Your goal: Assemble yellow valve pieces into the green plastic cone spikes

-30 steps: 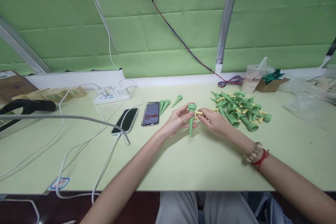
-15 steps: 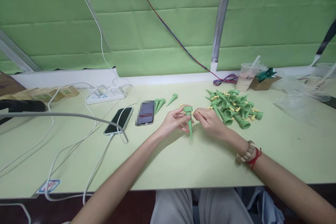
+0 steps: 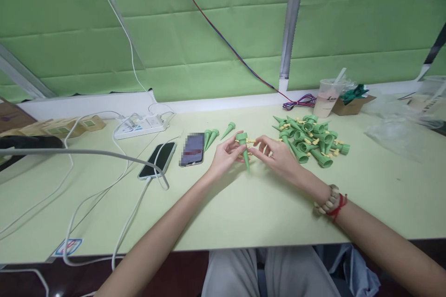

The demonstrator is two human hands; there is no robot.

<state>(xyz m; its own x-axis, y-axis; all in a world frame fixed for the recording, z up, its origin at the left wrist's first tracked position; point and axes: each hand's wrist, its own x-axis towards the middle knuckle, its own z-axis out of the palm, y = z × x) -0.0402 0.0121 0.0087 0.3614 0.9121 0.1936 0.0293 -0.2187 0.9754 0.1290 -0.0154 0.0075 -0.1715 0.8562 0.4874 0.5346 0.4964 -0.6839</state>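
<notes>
My left hand (image 3: 227, 155) is closed around a green plant watering spike (image 3: 243, 138), its cap upward and its tapered point down. A small yellow valve (image 3: 251, 140) sticks out sideways from the spike below the cap. My right hand (image 3: 275, 154) is just right of it, thumb and forefinger apart, the forefinger tip close to the yellow valve; whether it touches, I cannot tell. Beyond my right hand lies a pile of green watering spikes (image 3: 322, 141) with yellow valves among them. Several separate green spikes (image 3: 228, 130) lie behind my left hand.
Two phones, a dark one (image 3: 158, 161) and one with a blurred screen (image 3: 193, 149), lie at left among white cables and a power strip (image 3: 142, 126). A drink cup (image 3: 325, 98), a small cardboard box (image 3: 351, 106) and a clear plastic bag (image 3: 393, 134) are at right.
The right hand's fingers have loosened from a pinch at the spike's side and spread apart. The left hand and the spike have shifted slightly left and up in view.
</notes>
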